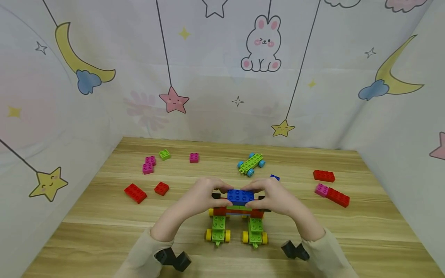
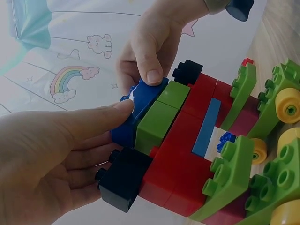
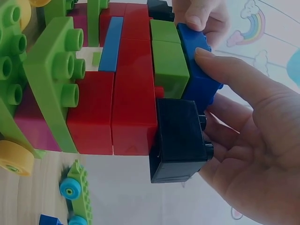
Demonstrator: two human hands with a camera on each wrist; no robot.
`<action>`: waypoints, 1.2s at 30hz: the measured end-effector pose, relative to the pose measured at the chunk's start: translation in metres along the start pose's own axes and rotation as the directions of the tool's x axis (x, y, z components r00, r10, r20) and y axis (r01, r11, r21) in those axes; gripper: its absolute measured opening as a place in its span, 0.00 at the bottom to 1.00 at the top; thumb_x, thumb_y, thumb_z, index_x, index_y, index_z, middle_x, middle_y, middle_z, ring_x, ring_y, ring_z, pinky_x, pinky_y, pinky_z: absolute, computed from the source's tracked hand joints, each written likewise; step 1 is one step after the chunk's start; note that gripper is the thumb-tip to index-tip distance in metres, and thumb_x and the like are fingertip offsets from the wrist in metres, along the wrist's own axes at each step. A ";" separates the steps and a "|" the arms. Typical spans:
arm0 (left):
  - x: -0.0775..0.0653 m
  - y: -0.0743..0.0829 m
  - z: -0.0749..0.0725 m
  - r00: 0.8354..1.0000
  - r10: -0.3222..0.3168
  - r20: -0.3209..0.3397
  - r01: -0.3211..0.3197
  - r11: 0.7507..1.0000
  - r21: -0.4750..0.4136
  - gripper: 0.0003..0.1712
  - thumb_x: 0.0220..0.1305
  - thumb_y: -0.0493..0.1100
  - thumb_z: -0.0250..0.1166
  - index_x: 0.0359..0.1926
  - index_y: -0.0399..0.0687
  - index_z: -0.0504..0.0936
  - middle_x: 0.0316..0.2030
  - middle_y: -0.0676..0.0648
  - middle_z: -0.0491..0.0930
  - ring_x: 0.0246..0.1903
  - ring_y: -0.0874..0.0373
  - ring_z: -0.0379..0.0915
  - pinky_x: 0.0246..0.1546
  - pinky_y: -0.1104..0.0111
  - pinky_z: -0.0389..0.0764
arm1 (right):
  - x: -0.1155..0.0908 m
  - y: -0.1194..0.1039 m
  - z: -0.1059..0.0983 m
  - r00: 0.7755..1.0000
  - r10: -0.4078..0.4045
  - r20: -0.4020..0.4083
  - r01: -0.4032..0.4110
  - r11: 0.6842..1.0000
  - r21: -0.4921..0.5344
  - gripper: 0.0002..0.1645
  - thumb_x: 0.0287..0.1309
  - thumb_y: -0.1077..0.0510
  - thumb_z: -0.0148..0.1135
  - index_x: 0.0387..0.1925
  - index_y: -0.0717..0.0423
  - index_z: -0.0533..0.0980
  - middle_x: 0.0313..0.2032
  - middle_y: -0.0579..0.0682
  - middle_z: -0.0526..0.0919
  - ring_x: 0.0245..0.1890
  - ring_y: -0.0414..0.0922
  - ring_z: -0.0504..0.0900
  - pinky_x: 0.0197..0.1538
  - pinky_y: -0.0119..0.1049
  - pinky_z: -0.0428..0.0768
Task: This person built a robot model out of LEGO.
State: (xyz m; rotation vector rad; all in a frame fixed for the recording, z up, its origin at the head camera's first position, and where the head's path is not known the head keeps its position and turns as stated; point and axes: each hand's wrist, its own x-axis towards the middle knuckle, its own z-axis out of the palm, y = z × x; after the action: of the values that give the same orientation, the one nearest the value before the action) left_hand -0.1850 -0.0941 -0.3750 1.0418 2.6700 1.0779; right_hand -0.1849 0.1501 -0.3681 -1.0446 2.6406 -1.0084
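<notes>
blue brick atop grn bricks, l hand & r hand pinching.

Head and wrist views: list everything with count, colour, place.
Brick build: 1, red, green, black, magenta, blue, yellow-wheeled, front centre
Large brick: 1, blue, at the build's top
Wheeled base: 1, green and blue, rear centre
Loose red bricks: 4, red, two left, two right
Loose pink bricks: 4, pink, three rear left, one right
Loose green brick: 1, green, rear left
Loose blue brick: 1, blue, rear, partly hidden
Table: 1, wood-brown, underneath
Printed cloth: count unclear, mostly white, surrounding table
Wrist gear: 2 sets, black, at cuffs
Sleeves: 2, cream, forearms
Left hand and right hand: 1 each, bare, holding large brick
</notes>
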 end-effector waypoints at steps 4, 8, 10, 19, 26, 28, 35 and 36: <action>0.000 0.000 0.000 1.000 -0.002 0.001 0.002 1.000 0.002 0.21 0.57 0.46 0.72 0.49 0.40 0.85 0.40 0.46 0.87 0.42 0.51 0.82 0.40 0.71 0.81 | 0.000 -0.001 0.001 1.000 0.016 -0.006 -0.016 1.000 -0.014 0.19 0.56 0.56 0.71 0.48 0.61 0.83 0.44 0.53 0.87 0.39 0.40 0.81 0.39 0.40 0.84; 0.000 0.000 0.000 1.000 -0.012 0.002 0.012 1.000 0.006 0.21 0.57 0.46 0.72 0.49 0.40 0.85 0.41 0.46 0.87 0.42 0.52 0.82 0.41 0.70 0.81 | 0.001 -0.001 0.001 1.000 0.026 -0.014 -0.026 0.999 -0.020 0.19 0.55 0.56 0.72 0.47 0.61 0.83 0.44 0.53 0.87 0.40 0.41 0.81 0.40 0.42 0.84; 0.000 0.000 0.000 1.000 -0.018 0.004 0.018 1.000 0.005 0.20 0.57 0.46 0.72 0.49 0.41 0.85 0.41 0.47 0.87 0.42 0.53 0.82 0.42 0.70 0.82 | 0.001 -0.001 0.001 0.999 0.030 -0.013 -0.031 0.999 -0.018 0.20 0.55 0.55 0.72 0.47 0.60 0.83 0.44 0.53 0.87 0.40 0.41 0.82 0.41 0.42 0.84; 0.001 0.000 -0.001 1.000 -0.024 0.010 0.024 1.000 -0.002 0.20 0.57 0.46 0.72 0.49 0.42 0.86 0.41 0.48 0.87 0.42 0.56 0.81 0.47 0.62 0.83 | 0.002 -0.001 -0.001 0.999 0.044 0.006 -0.044 0.999 -0.012 0.20 0.55 0.55 0.72 0.49 0.60 0.83 0.45 0.53 0.86 0.42 0.43 0.82 0.42 0.38 0.83; 0.000 -0.001 -0.001 1.000 -0.027 0.009 0.027 1.000 -0.003 0.20 0.57 0.47 0.73 0.48 0.42 0.86 0.40 0.48 0.87 0.42 0.57 0.81 0.47 0.62 0.83 | 0.002 -0.002 0.001 0.999 0.054 -0.003 -0.054 0.999 -0.008 0.19 0.54 0.56 0.72 0.47 0.60 0.83 0.44 0.53 0.87 0.41 0.42 0.82 0.44 0.36 0.83; 0.000 -0.001 -0.001 1.000 -0.025 0.008 0.025 1.000 0.000 0.20 0.57 0.46 0.73 0.48 0.42 0.86 0.40 0.48 0.87 0.42 0.57 0.81 0.47 0.62 0.83 | 0.002 -0.002 0.001 0.999 0.054 -0.004 -0.054 0.999 -0.009 0.19 0.54 0.56 0.72 0.47 0.61 0.83 0.44 0.53 0.87 0.41 0.42 0.82 0.43 0.34 0.82; 0.001 -0.001 -0.001 1.000 -0.027 0.012 0.027 1.000 -0.014 0.20 0.57 0.47 0.73 0.48 0.42 0.86 0.40 0.48 0.87 0.42 0.57 0.81 0.47 0.63 0.83 | 0.001 -0.001 0.000 0.999 0.047 0.006 -0.047 0.999 0.002 0.21 0.55 0.55 0.71 0.49 0.62 0.83 0.45 0.54 0.86 0.41 0.42 0.82 0.42 0.38 0.84; 0.001 -0.001 -0.001 1.000 -0.026 0.012 0.026 1.000 -0.015 0.20 0.57 0.47 0.73 0.48 0.42 0.86 0.40 0.49 0.87 0.42 0.57 0.81 0.47 0.63 0.83 | 0.001 -0.001 0.000 0.999 0.046 0.007 -0.046 0.999 0.003 0.21 0.56 0.55 0.71 0.49 0.62 0.83 0.45 0.54 0.86 0.41 0.42 0.82 0.42 0.39 0.84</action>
State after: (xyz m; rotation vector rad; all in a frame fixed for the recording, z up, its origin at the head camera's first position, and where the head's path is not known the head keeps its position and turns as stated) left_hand -0.1866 -0.0944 -0.3747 1.0049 2.6546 1.0819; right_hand -0.1848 0.1491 -0.3678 -0.9806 2.6438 -0.9978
